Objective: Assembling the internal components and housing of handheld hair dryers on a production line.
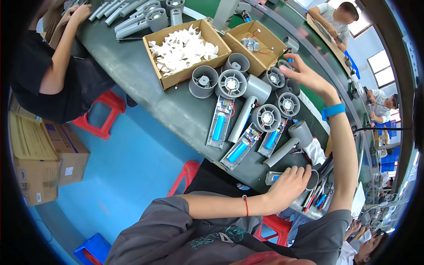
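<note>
My left hand (289, 187), below a red string bracelet, rests with bent fingers on a grey handheld fan body (313, 180) at the table's near edge. Part of its handle and blue battery show left of the hand. My right hand (307, 77), above a blue wristband, reaches to the far side of the fan cluster. Its thumb and fingers are apart around a grey fan housing (283, 65); contact is unclear. Between the hands lie several grey fans, among them an open one with a blue battery (237, 151) and a closed-handled one (282, 151).
A cardboard box of white fan blades (185, 52) stands beside a box with small wired motors (251, 44). Pens and tools (319, 196) lie right of my left hand. More grey housings (145, 17) lie far left, near a seated co-worker (53, 66). A red stool (104, 115) stands on the floor.
</note>
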### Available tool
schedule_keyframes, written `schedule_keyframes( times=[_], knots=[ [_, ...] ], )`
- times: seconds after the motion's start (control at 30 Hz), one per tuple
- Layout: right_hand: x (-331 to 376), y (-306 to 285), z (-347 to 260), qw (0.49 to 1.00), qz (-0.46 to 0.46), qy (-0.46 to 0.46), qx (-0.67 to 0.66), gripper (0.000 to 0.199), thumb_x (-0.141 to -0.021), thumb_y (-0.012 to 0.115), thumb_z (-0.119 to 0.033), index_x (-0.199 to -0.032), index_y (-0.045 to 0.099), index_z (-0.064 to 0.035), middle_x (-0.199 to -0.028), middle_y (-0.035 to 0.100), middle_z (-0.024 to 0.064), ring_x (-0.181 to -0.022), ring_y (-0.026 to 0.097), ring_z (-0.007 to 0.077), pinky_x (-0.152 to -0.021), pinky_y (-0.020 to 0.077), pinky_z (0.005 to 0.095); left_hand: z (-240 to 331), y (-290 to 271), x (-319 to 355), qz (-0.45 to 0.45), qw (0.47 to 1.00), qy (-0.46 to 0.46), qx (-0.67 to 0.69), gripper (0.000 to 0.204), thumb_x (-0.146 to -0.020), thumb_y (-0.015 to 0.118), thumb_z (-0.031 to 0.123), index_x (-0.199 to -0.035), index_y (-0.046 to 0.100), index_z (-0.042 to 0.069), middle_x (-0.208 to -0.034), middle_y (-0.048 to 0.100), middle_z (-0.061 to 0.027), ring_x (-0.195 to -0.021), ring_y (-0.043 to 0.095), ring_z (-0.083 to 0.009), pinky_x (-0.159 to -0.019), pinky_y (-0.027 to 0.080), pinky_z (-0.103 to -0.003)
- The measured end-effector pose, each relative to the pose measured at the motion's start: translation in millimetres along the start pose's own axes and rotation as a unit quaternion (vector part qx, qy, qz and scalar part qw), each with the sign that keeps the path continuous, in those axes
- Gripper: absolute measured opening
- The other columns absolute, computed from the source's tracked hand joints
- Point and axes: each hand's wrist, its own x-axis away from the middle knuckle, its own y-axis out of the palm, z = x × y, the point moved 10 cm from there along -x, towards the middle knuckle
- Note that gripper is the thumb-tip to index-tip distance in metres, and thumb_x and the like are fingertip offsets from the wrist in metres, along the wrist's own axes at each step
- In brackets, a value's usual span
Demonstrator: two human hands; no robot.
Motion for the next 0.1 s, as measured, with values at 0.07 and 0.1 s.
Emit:
schedule_keyframes(
  times=[0.07,0.1],
  knots=[
    [5.5,4.4,-5.4,0.999,0.006,-0.051,-0.001,0.093,-0.08,0.062,-0.062,-0.143,0.027,-0.0026,-0.143,0.034,0.0232,-0.134,0.032,0.0349,-0.106,0.0328,0.0426,2.8,-11.3,2.4,0.039,0.999,-0.002,-0.023,0.074,-0.066,0.066,0.005,-0.132,0.037,-0.011,-0.112,0.05,-0.0209,-0.106,0.049,-0.0306,-0.089,0.043,-0.035],
    [6.2,7.8,2.7,0.999,-0.018,-0.042,-0.002,0.088,-0.083,0.063,-0.055,-0.146,0.021,-0.0104,-0.149,0.025,0.0201,-0.14,0.021,0.0346,-0.113,0.0187,0.0441,4.4,-25.7,4.7,0.079,0.996,0.0,-0.043,0.077,-0.067,0.067,0.007,-0.134,0.036,-0.01,-0.12,0.049,-0.0243,-0.119,0.045,-0.0327,-0.096,0.041,-0.035]
  ],
)
